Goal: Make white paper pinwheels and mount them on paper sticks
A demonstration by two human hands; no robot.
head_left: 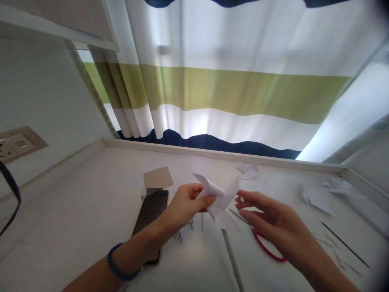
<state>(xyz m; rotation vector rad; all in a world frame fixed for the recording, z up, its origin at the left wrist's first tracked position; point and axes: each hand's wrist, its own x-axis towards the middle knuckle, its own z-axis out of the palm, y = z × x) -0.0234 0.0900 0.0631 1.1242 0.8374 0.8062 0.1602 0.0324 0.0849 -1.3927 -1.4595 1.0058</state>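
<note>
A folded white paper pinwheel (223, 194) with curled blades is pinched between the thumb and fingers of my left hand (191, 202). My right hand (270, 219) hovers just to the right, its thumb apart from its fingers and its fingertips close to a blade. Whether those fingertips touch the paper, I cannot tell. Partly covered by my right hand, a pair of scissors (263, 246) with red handles lies on the white table. Below the pinwheel is a long grey strip (232, 259).
A dark phone (148, 215) lies partly under my left forearm, with a beige square card (158, 177) behind it. White paper pieces (251, 171) lie at the back, and more paper (317, 200) at right. A thin black stick (346, 244) and several small wooden sticks lie nearby.
</note>
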